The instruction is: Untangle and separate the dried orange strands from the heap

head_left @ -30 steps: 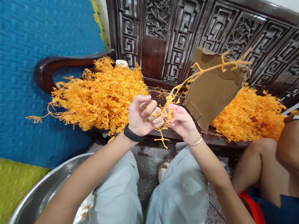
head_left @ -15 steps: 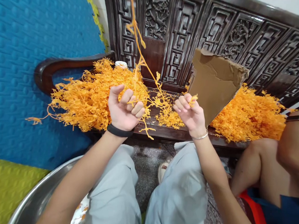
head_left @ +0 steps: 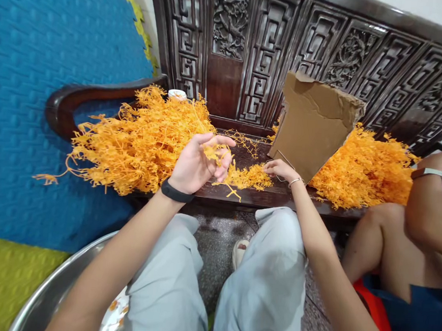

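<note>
My left hand [head_left: 206, 162] is raised over the front of a dark wooden bench, thumb and forefinger stretched out, other fingers curled round an orange plastic sprig [head_left: 217, 154]. Behind it lies a big heap of orange plastic sprigs [head_left: 142, 144]. My right hand [head_left: 280, 168] is low over the seat, fingers pinched together at the edge of a small pile of orange sprigs [head_left: 252, 177]. What those fingertips hold is hidden. A thin wire-like piece [head_left: 286, 159] passes behind this hand, close to a brown cardboard piece [head_left: 312, 127] that stands tilted.
Another orange heap [head_left: 362, 171] lies right of the cardboard. A white roll [head_left: 177, 95] stands behind the left heap. The carved bench back [head_left: 227, 84] rises behind. A metal basin [head_left: 63, 275] sits at lower left. A co-worker's arm [head_left: 428, 207] is at the right.
My left hand has moved right and its thumb and forefinger have straightened. The long orange strand above it is out of sight. My right hand has dropped to the small pile.
</note>
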`<state>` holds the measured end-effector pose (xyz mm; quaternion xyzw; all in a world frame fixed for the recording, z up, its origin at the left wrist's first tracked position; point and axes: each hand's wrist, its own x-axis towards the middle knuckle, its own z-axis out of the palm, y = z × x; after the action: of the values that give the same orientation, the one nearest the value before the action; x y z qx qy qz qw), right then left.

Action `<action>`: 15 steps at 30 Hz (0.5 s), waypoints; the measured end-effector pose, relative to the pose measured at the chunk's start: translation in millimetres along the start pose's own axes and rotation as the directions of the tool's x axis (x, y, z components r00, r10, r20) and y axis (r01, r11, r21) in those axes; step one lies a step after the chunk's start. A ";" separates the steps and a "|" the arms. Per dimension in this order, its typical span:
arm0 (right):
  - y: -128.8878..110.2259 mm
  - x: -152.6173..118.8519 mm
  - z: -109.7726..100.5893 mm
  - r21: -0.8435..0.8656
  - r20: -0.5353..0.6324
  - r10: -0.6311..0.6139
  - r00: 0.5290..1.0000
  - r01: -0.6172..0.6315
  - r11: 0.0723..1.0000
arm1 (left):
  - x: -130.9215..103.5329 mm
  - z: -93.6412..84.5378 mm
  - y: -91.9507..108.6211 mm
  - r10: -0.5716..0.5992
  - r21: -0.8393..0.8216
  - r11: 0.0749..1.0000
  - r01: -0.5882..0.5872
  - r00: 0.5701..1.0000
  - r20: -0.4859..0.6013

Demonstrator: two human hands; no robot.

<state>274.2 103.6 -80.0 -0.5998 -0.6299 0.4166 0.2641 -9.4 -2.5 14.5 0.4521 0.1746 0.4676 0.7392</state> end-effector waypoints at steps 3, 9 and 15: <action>15.4 7.3 -3.4 -0.061 0.010 0.104 0.994 -0.104 0.993 | 3.7 0.8 -4.8 -0.032 0.059 0.998 0.029 0.999 0.044; 26.8 10.2 -4.6 -0.116 0.072 0.216 0.974 -0.207 0.971 | 6.2 -2.4 -10.4 -0.095 0.078 0.993 0.083 0.982 0.162; 29.0 9.9 -4.8 -0.095 0.061 0.232 0.971 -0.226 0.969 | 3.9 -4.6 -13.6 -0.126 0.190 0.977 0.100 0.983 0.133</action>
<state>292.3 112.3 -103.6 -0.6642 -0.5830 0.4378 0.1651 -3.4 1.0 1.3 0.5399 0.1883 0.3728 0.7308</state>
